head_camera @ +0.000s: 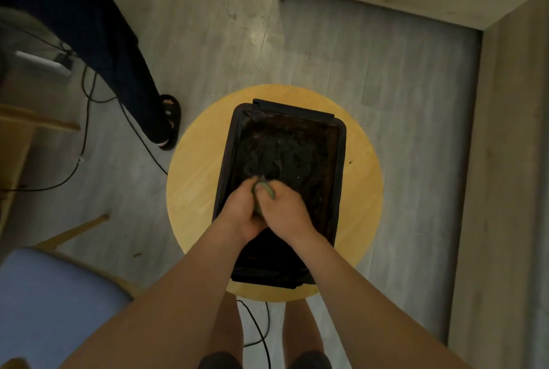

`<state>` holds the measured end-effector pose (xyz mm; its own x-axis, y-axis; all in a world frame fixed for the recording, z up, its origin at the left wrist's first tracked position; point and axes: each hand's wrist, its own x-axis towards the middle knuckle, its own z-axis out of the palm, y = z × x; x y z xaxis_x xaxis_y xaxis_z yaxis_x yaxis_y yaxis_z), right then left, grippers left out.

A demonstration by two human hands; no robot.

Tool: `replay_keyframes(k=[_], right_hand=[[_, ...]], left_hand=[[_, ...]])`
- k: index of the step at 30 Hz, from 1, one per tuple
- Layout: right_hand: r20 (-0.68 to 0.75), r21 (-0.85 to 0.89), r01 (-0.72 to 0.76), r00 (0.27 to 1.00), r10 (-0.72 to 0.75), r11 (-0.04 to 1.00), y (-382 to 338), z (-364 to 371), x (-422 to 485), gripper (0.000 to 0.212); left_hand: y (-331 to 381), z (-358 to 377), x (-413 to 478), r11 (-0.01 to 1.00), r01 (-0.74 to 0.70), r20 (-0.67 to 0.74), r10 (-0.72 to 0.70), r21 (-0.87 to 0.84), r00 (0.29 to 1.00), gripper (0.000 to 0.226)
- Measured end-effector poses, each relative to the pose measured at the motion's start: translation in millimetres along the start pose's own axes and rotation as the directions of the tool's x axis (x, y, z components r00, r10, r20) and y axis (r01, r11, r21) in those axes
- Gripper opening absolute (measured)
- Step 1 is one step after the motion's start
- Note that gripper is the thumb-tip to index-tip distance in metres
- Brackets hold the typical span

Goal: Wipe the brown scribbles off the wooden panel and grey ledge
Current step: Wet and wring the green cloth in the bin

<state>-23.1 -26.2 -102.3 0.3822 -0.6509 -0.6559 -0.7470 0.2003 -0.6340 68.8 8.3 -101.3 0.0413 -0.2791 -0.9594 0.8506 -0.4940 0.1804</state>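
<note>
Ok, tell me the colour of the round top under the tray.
Round top: pale yellow wood; head view.

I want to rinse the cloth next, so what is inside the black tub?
The black tub holds what looks like dark water. Above it the left hand and right hand grip a greenish cloth. Hands and forearms cover the tub's near part.

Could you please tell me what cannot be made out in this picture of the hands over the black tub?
The cloth: head view, mostly hidden by the left hand and right hand gripping it; size unclear.
The black tub: head view, too dark inside; whether it holds water cannot be told.
The wooden panel: head view, cut off by the right edge; no scribbles can be made out.
</note>
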Motion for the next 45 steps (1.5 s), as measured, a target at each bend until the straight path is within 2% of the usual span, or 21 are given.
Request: replay_keyframes(k=[2, 5, 7, 9, 11, 14, 16, 18, 20, 22, 25, 27, 29, 32, 34, 37, 39, 41, 43, 45], right_hand=[[0.003, 0.05, 0.09, 0.996, -0.09, 0.995, -11, -3, -16, 0.034], [-0.115, 0.094, 0.238, 0.967, -0.227, 0.967, -13, -5, -24, 0.044], [-0.184, 0.004, 0.319, 0.932, -0.313, 0.948, -5, -4, -19, 0.05], [-0.223, -0.169, 0.357, 0.894, -0.388, 0.919, 6, -2, -8, 0.052], [-0.27, -0.332, 0.317, 0.871, -0.411, 0.889, 14, -5, 4, 0.055], [-0.363, -0.459, 0.122, 0.878, -0.311, 0.88, 15, -15, 24, 0.062], [-0.45, -0.379, -0.019, 0.877, -0.167, 0.925, 16, -13, 32, 0.054], [-0.454, -0.249, -0.116, 0.891, -0.01, 0.962, 17, -8, 33, 0.051], [-0.298, -0.22, -0.142, 0.952, 0.072, 0.965, 17, 1, 30, 0.051], [-0.132, -0.136, -0.136, 0.984, 0.119, 0.981, 14, 6, 21, 0.043], [-0.092, 0.041, -0.039, 0.995, 0.042, 0.998, 4, 5, -5, 0.032], [-0.056, 0.182, 0.031, 0.998, -0.021, 0.983, -9, 2, -26, 0.039], [-0.062, 0.229, 0.125, 0.992, -0.113, 0.965, -17, 0, -39, 0.045], [-0.195, 0.051, 0.28, 0.944, -0.265, 0.959, -10, 4, -31, 0.05], [-0.25, -0.1, 0.315, 0.91, -0.331, 0.944, 5, 9, -17, 0.048], [-0.264, -0.341, 0.3, 0.879, -0.397, 0.891, 16, 5, 4, 0.051], [-0.303, -0.442, 0.172, 0.895, -0.327, 0.88, 13, -2, 19, 0.057], [-0.408, -0.402, 0.002, 0.894, -0.182, 0.915, 10, -7, 30, 0.057], [-0.446, -0.216, -0.101, 0.895, -0.006, 0.971, 9, -9, 35, 0.054], [-0.307, -0.135, -0.171, 0.944, 0.122, 0.976, 11, -9, 35, 0.052]], left_hand=[[3, 1, -1, 1.0, -0.006, 0.031, 0.006, 0.011, 1.0, 0.038], [5, 5, -2, 0.998, -0.055, 0.051, 0.053, 0.027, 0.997, 0.04], [4, 9, -8, 0.997, -0.078, 0.07, 0.076, 0.025, 0.995, 0.041], [3, 12, -12, 0.995, -0.094, 0.061, 0.092, 0.037, 0.994, 0.026], [1, 13, -15, 0.991, -0.122, 0.046, 0.12, 0.056, 0.992, 0.019], [-2, 13, -20, 0.989, -0.146, 0.059, 0.145, 0.009, 0.988, 0.027], [-5, 9, -19, 0.99, -0.144, 0.055, 0.143, 0.01, 0.988, 0.032], [-8, 4, -13, 0.983, -0.161, 0.016, 0.16, 0.086, 0.987, 0.041], [-10, 3, -8, 0.982, -0.151, -0.008, 0.153, 0.112, 0.988, 0.045], [-8, 4, -7, 0.993, -0.08, -0.007, 0.081, 0.083, 0.997, 0.041], [-3, 1, -2, 1.0, -0.019, -0.012, 0.019, -0.007, 1.0, 0.038], [1, 0, -4, 1.0, -0.012, 0.021, 0.012, 0.002, 1.0, 0.033], [4, 2, -4, 0.999, -0.037, 0.056, 0.036, 0.016, 0.998, 0.031], [4, 3, -9, 0.998, -0.069, 0.066, 0.068, 0.013, 0.995, 0.021], [4, 5, -12, 0.998, -0.066, 0.013, 0.066, 0.008, 0.998, 0.014], [4, 9, -19, 0.994, -0.104, -0.076, 0.106, 0.025, 0.991, 0.019], [3, 12, -24, 0.989, -0.147, -0.062, 0.147, 0.001, 0.987, 0.022], [2, 11, -28, 0.99, -0.132, 0.012, 0.132, 0.047, 0.991, 0.029], [1, 7, -26, 0.939, -0.127, 0.021, 0.127, 0.32, 0.992, 0.042], [0, 2, -23, 0.776, -0.126, -0.025, 0.179, 0.618, 0.984, 0.053]])
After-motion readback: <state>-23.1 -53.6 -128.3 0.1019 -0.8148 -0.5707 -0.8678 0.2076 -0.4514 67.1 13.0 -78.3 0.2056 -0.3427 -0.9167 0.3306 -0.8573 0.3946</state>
